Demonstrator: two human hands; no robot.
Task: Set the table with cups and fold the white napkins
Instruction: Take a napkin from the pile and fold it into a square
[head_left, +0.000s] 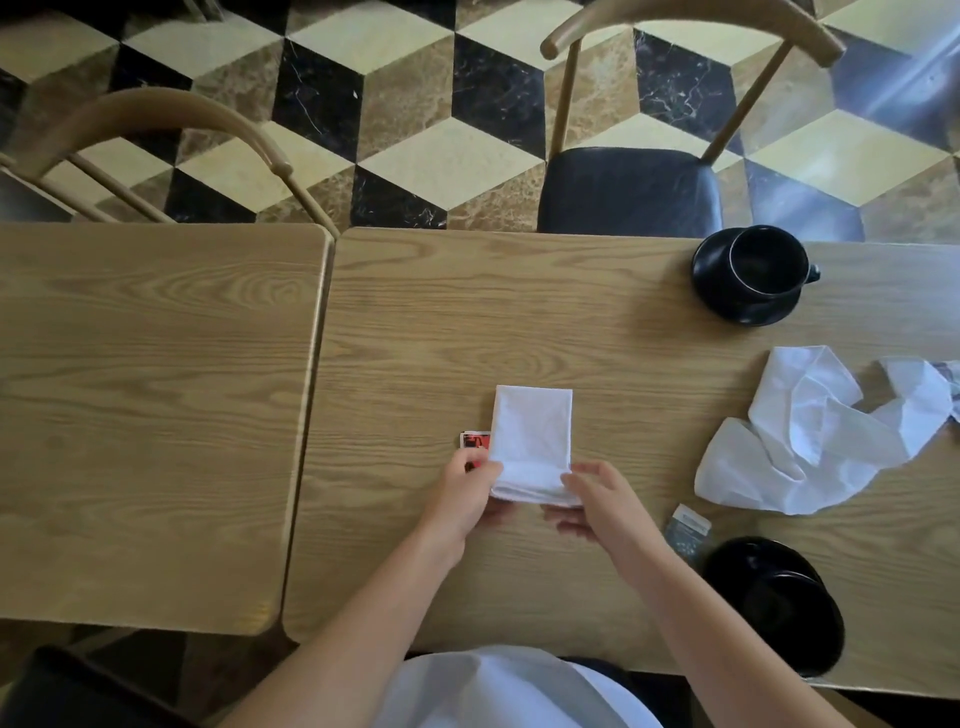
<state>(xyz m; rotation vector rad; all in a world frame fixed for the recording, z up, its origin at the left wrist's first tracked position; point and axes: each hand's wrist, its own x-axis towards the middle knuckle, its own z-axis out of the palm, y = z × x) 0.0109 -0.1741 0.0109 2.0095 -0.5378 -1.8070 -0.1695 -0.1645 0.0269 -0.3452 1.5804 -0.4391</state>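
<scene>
The folded white napkin (531, 441) is pinched at its near corners by the left hand (467, 493) and right hand (597, 499), its long axis running straight away from both grips across the table (415, 322), equally reachable.

table (519, 322): matt grained wood | folded napkin (532, 431): white cloth | cup (763, 270): glossy black | floor (395, 104): polished marble

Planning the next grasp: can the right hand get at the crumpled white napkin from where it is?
Probably yes. The right hand pinches the folded white napkin; bare wooden table lies between it and the crumpled white napkin. It must let go first.
</scene>
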